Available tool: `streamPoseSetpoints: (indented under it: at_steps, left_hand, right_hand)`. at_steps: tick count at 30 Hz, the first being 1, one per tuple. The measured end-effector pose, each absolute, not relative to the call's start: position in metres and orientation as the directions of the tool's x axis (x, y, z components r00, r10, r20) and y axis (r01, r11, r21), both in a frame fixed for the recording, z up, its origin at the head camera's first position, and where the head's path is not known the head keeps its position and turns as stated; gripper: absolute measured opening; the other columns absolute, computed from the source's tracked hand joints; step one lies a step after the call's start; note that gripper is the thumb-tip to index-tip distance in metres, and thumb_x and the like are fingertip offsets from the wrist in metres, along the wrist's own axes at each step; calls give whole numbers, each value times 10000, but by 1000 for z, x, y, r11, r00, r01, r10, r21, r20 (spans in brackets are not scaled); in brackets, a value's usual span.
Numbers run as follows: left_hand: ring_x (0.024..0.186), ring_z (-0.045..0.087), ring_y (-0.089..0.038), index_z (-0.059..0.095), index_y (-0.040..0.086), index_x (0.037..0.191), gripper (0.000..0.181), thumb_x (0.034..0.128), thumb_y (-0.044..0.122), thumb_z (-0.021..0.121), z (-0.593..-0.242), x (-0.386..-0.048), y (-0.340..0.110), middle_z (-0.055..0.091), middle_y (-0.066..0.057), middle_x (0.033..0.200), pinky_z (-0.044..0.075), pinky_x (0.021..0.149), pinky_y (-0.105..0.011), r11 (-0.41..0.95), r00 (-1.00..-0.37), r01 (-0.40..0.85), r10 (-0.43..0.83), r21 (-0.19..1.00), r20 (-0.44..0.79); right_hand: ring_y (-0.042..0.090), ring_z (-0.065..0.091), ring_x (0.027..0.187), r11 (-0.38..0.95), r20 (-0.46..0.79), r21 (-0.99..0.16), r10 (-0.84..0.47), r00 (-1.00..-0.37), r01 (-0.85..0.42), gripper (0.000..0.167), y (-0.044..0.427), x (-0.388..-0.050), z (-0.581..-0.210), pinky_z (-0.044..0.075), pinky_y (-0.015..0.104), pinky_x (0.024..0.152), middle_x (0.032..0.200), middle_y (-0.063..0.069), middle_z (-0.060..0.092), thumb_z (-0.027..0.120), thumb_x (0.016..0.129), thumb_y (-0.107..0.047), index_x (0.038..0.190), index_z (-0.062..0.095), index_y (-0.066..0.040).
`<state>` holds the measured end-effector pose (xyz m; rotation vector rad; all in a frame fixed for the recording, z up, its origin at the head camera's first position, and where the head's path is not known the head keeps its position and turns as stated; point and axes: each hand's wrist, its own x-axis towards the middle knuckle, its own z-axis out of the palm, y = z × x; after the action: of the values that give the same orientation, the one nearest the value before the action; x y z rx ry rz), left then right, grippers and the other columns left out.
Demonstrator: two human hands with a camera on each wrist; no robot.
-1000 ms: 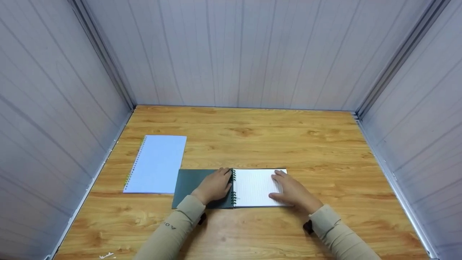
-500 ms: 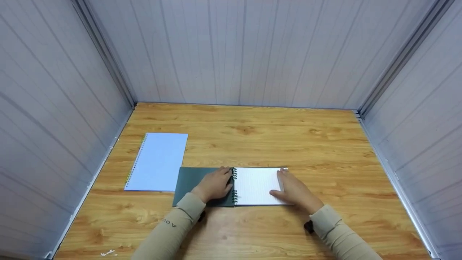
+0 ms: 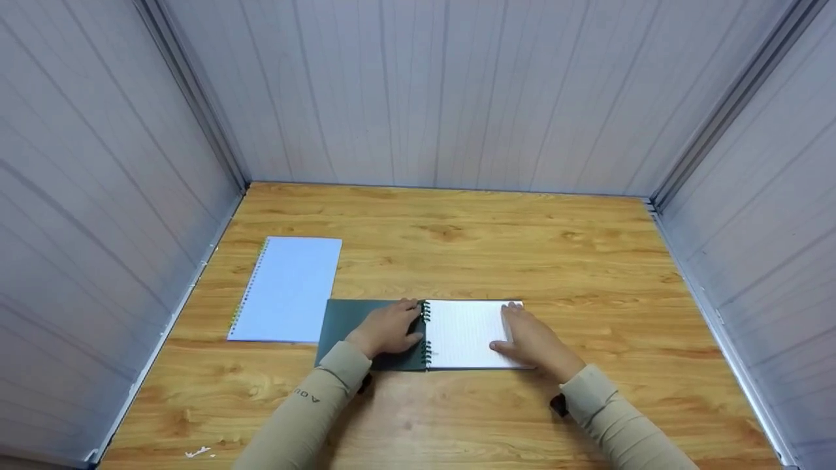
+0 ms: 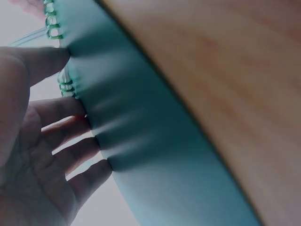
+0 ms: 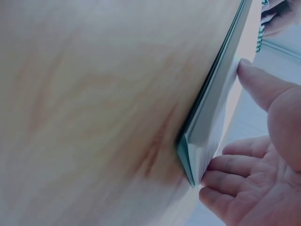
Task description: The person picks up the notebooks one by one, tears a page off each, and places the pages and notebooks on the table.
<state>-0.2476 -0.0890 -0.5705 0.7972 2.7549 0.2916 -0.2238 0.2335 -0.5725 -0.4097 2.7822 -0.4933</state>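
Observation:
A spiral notebook [image 3: 457,333] lies open on the wooden table, lined white pages on the right and its dark green cover [image 3: 346,320] folded out to the left. My left hand [image 3: 386,328] rests on the cover beside the green coil; in the left wrist view its fingertips [image 4: 104,167] touch the cover with the fingers extended. My right hand [image 3: 532,339] lies on the right part of the page. In the right wrist view, its thumb touches the page and its other fingertips [image 5: 207,176] meet the sheet near the corner of the page stack [image 5: 207,117].
A larger spiral notebook [image 3: 287,287] with a pale blue-white face lies to the left, near the green cover's corner. White scraps [image 3: 198,452] lie at the table's front left. Pale panel walls [image 3: 431,98] enclose the table [image 3: 496,241] at the back and sides.
The right hand's fingers have drawn together and flattened on the page near its right edge. The left hand stays on the cover. The head view has shifted slightly.

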Motion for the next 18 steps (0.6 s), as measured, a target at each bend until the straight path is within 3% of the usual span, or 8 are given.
streamPoseSetpoints:
  at_steps: [11, 18]
  left_hand:
    - [1612, 409, -332, 490, 34, 1625, 655, 1103, 407, 622, -571, -250, -90, 427, -143, 1732, 383, 1306, -511, 834, -814, 476, 538, 280, -219]
    - [1615, 407, -328, 490, 33, 1625, 651, 1106, 405, 618, -570, -249, -89, 425, -146, 1732, 374, 1313, -500, 834, -815, 476, 538, 280, -217]
  right_hand:
    - [506, 320, 1613, 901, -219, -366, -326, -920, -232, 848, 234, -223, -575, 271, 613, 1334, 1691, 369, 344, 763, 1036, -331, 1611, 367, 150]
    - [526, 400, 1564, 885, -175, -394, -336, -925, -247, 829, 234, -219, -576, 332, 626, 1300, 1653, 363, 421, 772, 1028, -309, 1608, 385, 138]
